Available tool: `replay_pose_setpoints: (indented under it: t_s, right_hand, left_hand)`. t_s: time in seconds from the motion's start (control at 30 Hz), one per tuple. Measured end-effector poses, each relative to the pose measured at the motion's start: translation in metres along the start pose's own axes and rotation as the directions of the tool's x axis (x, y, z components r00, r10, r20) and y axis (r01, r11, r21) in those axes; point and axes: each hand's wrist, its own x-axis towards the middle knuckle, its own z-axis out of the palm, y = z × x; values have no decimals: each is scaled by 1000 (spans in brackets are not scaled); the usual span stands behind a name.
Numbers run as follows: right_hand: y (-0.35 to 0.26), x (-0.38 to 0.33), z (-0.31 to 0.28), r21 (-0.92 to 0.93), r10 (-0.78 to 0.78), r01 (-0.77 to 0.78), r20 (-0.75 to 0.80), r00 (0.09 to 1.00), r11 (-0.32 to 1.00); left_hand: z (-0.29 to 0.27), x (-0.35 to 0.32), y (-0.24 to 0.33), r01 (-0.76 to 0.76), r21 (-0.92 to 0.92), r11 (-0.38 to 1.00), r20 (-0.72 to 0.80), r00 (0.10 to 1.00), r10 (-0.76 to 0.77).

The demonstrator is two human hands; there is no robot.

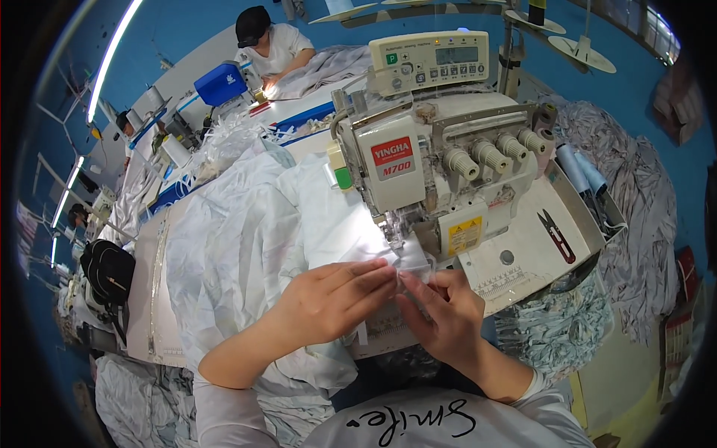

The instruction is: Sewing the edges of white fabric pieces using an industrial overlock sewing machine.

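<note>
A large piece of thin white fabric (258, 216) spreads over the left of the sewing table, its edge under the lit needle area (396, 231) of a white overlock sewing machine (394, 142). Just in front of the presser foot, my left hand (332, 299) lies flat on the fabric, fingers stretched toward the right. My right hand (447, 310) is close beside it, thumb and fingers bent around the fabric's edge. The two hands' fingertips almost meet. What lies beneath the left palm is hidden.
Red-handled thread snips (556, 237) lie on the table at right, near thread cones (579, 175). Heaped grey fabric (624, 201) and gathered greenish cloth (556, 321) flank that side. A black bag (107, 272) is at left. Across the table, another person (272, 48) handles grey cloth.
</note>
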Motion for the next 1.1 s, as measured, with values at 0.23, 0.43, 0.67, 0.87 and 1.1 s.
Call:
replay_pose_setpoints:
  t_s: [0.23, 0.43, 0.67, 0.87, 1.1]
  right_hand:
    - [0, 9, -4, -37, 54, -53, 32, 998, 998]
    - [31, 15, -21, -85, 115, -128, -149, 982, 988]
    - [120, -2, -112, -757, 333, -315, -137, 933, 572]
    - [175, -9, -137, -820, 461, -249, 20, 887, 515]
    - [155, -21, -124, -215, 561, -603, -229, 796, 768]
  left_hand:
    - [-3, 8, -15, 140, -72, 988, 87, 987, -134]
    - [0, 9, -39, 289, 22, 957, 105, 951, -290]
    - [-14, -9, -52, 354, 207, 912, 24, 930, -366]
    - [-25, -20, -40, 398, 273, 876, 61, 901, -428]
    - [-27, -26, -26, 530, 186, 827, 54, 835, -547]
